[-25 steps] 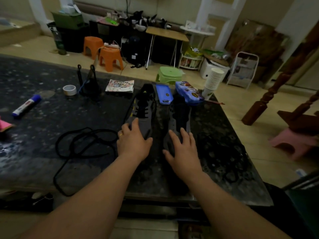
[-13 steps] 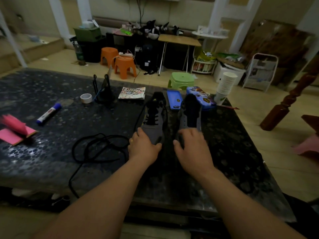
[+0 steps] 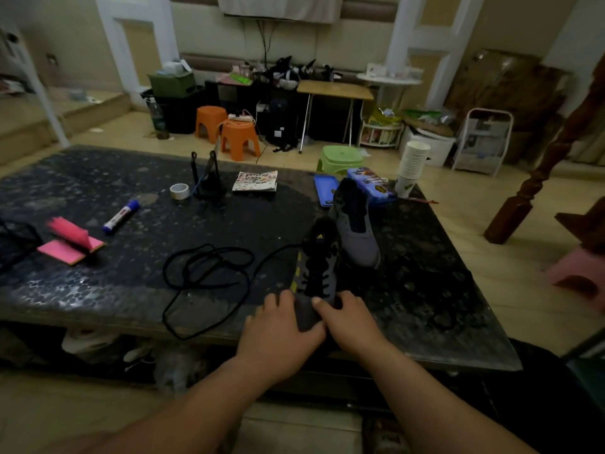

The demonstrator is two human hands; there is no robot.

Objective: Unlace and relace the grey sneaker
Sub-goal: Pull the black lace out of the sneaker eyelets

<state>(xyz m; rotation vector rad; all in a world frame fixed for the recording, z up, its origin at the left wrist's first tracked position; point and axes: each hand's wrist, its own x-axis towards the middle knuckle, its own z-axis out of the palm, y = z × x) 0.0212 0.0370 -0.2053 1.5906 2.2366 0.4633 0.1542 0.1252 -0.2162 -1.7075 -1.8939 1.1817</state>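
The sneaker (image 3: 316, 267) sits on the dark counter (image 3: 98, 290), close to the near edge and right in front of the person. It points straight away from them. Its toe is the near end and its heel is the far end. Both hands are close together on the toe. The left hand (image 3: 281, 326) holds the left side of the toe and the right hand (image 3: 352, 322) holds the right side, with the fingers bent round it. Neither hand is nearer than the other. Black laces cross the top of the sneaker, just past the fingers, so I think the unlacing is not done yet. To get at them, a hand must reach forward along the sneaker, away from the body. The other sneaker (image 3: 357, 231) stands just behind it and a bit to the right. A loose lace (image 3: 206, 276) lies in loops on the counter to the left. One strand runs toward the sneaker, but I cannot tell if it is joined to it.
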